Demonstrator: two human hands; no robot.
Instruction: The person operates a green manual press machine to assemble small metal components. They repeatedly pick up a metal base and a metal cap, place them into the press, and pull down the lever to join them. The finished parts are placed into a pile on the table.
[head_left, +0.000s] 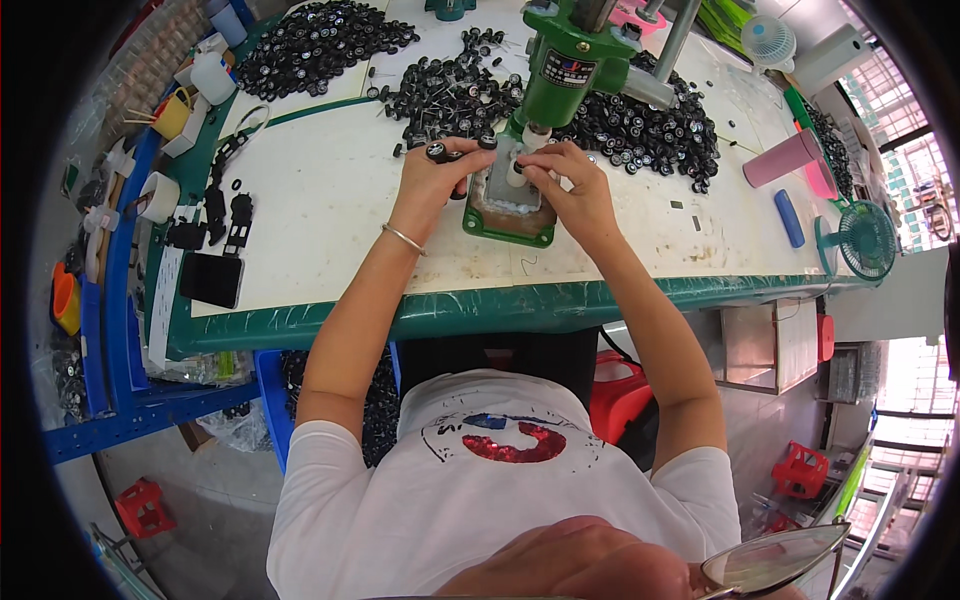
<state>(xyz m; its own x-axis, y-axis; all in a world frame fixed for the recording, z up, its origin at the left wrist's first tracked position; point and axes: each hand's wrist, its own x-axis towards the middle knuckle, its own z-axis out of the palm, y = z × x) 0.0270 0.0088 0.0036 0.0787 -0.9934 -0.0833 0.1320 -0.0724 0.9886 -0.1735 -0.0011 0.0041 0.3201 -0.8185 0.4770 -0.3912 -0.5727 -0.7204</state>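
A green bench press (568, 70) stands on the worktable, its base plate (508, 236) toward me. My left hand (436, 176), with a bangle at its wrist, is closed on several small black wheels (437, 152) left of the base. At the white post (517, 172) under the press head, my right hand (570, 182) pinches another small black wheel (521, 166). Whether that wheel is seated on the post, I cannot tell. Behind the press lie a heap of black wheels with metal pins (450, 95) and a heap of black wheels (650, 135).
A further black heap (310, 48) lies at the far left. A phone (211, 280) and black straps lie near the left edge. On the right are a pink cup (782, 158), a blue roll (789, 218) and a green fan (866, 240). A blue bin (270, 400) stands below the table.
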